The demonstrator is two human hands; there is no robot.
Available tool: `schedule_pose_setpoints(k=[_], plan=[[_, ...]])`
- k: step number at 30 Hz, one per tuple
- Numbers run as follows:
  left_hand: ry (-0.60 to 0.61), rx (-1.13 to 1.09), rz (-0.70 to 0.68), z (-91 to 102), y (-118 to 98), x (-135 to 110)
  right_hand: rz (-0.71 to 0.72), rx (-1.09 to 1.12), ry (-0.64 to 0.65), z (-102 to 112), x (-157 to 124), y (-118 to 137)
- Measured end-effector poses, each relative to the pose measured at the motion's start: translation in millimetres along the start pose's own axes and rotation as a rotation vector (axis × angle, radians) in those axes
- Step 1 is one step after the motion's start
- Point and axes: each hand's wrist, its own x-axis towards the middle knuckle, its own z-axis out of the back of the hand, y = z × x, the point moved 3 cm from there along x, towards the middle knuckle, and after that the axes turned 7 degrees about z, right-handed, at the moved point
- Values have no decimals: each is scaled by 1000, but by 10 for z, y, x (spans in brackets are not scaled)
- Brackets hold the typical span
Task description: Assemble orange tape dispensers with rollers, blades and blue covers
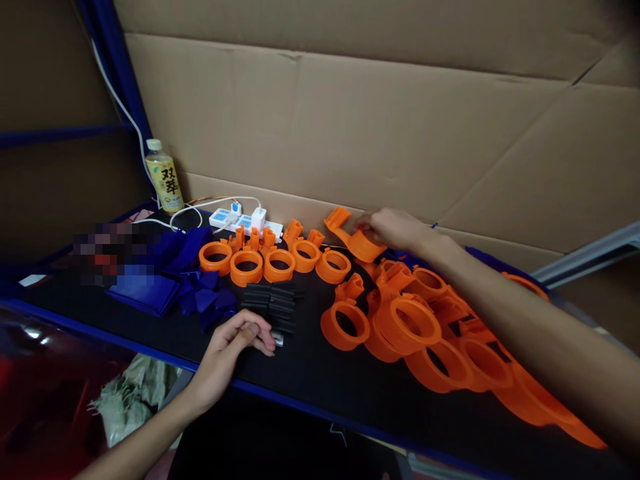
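My right hand point(387, 225) grips an orange plastic ring with a side bracket point(364, 245), lifted at the back of the table; the fingertips are partly hidden behind it. My left hand point(237, 343) rests at the front, with the thumb against curled fingers. By its fingertips is a small pale, shiny piece point(279, 339), too small to name. Just beyond this hand lies a stack of black strips point(270, 303). Several similar orange rings point(247, 268) stand in a row behind the strips. A larger heap of orange rings point(411, 327) lies under and beside my right forearm.
Blue plastic pieces point(143, 288) lie on the left of the black table point(300, 383). A white power strip point(245, 222) with cables and a yellow-labelled bottle point(165, 177) stand behind. A cardboard wall point(350, 127) closes the back. A pale sack point(125, 407) lies below.
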Motion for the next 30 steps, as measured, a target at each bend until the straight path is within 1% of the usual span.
schedule_pose_setpoints(k=[3, 5, 6, 7, 9, 11, 12, 13, 14, 15, 16, 17, 19, 20, 22, 23, 25, 27, 30], plan=[[12, -15, -7, 0, -7, -7, 42, -23, -146, 213, -65, 20], [40, -43, -15, -5, -7, -9, 101, 17, -283, 388, -135, 161], [56, -63, -27, -9, -9, -8, 129, 53, -349, 473, -181, 283], [70, -86, -50, -14, -14, -6, 156, 97, -405, 549, -235, 442], [87, -140, -114, -22, -31, -7, 195, 204, -477, 657, -365, 856], [79, -213, -171, -26, -47, -23, 284, 326, -472, 690, -520, 1372], [69, -253, -178, -28, -51, -40, 333, 396, -463, 684, -605, 1635], [59, -291, -165, -33, -50, -63, 378, 457, -448, 663, -690, 1886], [44, -324, -131, -39, -47, -92, 436, 500, -384, 619, -770, 2122], [23, -347, -86, -46, -45, -124, 488, 539, -353, 575, -849, 2323], [-9, -359, -38, -49, -48, -158, 520, 575, -343, 527, -919, 2481], [-51, -362, 0, -48, -60, -190, 522, 613, -345, 472, -975, 2592], [-147, -351, 35, -26, -112, -235, 441, 721, -403, 345, -1046, 2688], [-180, -344, 40, -9, -145, -243, 361, 784, -452, 270, -1061, 2689], [-206, -334, 70, 26, -202, -229, 191, 865, -529, 93, -1058, 2669], [-218, -333, 80, 47, -222, -213, 125, 856, -543, -2, -1041, 2672], [-239, -331, 87, 83, -242, -178, 56, 735, -495, -187, -983, 2732], [-233, -326, 96, 91, -236, -153, 47, 562, -412, -339, -911, 2839], [-199, -313, 117, 63, -204, -141, 32, 419, -355, -467, -837, 2968]])
